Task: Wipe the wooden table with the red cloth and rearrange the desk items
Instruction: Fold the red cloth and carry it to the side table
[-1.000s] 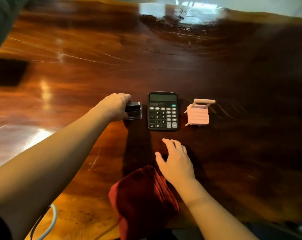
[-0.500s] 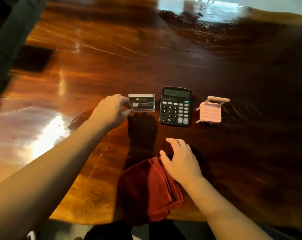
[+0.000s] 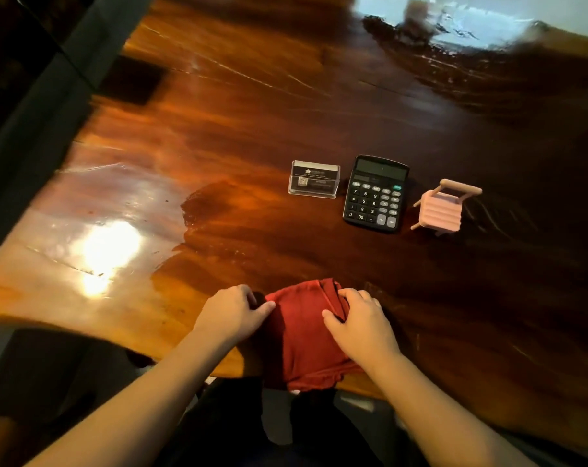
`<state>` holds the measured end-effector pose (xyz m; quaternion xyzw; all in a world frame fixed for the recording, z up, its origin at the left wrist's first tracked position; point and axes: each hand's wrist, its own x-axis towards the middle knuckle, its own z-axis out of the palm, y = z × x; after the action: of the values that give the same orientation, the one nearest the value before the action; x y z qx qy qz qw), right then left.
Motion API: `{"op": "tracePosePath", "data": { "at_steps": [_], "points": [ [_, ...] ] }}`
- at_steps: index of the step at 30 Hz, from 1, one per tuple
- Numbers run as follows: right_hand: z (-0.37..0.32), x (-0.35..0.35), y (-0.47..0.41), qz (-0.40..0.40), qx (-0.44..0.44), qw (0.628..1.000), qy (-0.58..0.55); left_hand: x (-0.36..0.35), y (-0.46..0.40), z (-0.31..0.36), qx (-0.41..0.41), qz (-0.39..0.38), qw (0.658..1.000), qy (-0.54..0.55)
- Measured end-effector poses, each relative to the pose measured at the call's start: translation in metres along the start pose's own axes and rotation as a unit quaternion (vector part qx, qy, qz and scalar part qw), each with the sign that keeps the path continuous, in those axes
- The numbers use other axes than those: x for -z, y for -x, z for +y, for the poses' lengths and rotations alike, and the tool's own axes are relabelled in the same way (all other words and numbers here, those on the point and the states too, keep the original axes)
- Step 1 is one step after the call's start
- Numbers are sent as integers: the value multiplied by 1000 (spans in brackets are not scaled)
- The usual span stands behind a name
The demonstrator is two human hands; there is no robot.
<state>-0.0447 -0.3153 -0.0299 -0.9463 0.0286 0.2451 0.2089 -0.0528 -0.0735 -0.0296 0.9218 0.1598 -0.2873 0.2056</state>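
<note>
A folded red cloth [image 3: 302, 335] lies at the near edge of the glossy wooden table [image 3: 218, 146], partly hanging over it. My left hand [image 3: 233, 313] touches the cloth's left edge with its fingertips. My right hand [image 3: 361, 323] rests on the cloth's right side, fingers curled over the folds. Farther back stand three items in a row: a clear card holder [image 3: 314, 179] with dark cards, a black calculator [image 3: 376, 194], and a small pink toy chair [image 3: 442, 208].
A dark strip and dark fabric [image 3: 33, 112] run along the table's left side. Bright light glares on the table surface at the left [image 3: 107, 247] and at the far right [image 3: 471, 25]. My dark-clothed lap shows below the near edge.
My left hand let go of the card holder and drew back to the cloth's left edge. My right hand shifted onto the cloth. The view turned left.
</note>
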Motion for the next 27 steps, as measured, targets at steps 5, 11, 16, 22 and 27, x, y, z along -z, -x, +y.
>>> {"op": "tracePosePath", "data": {
  "at_steps": [5,11,16,22,27],
  "points": [
    [-5,-6,-1,2,-42,999,-29,-14,14,11,36,-5,999,34],
    [-8,-8,-7,4,-66,997,-40,-20,18,15,61,6,990,126],
    [-6,-6,-12,-14,-109,989,-98,-16,22,17,35,-20,976,215],
    [-5,-1,-12,-47,-188,950,-244,-7,29,20,0,-94,923,373],
    [-20,22,6,-107,-199,899,-374,16,35,29,-2,-163,848,504]
  ]
}}
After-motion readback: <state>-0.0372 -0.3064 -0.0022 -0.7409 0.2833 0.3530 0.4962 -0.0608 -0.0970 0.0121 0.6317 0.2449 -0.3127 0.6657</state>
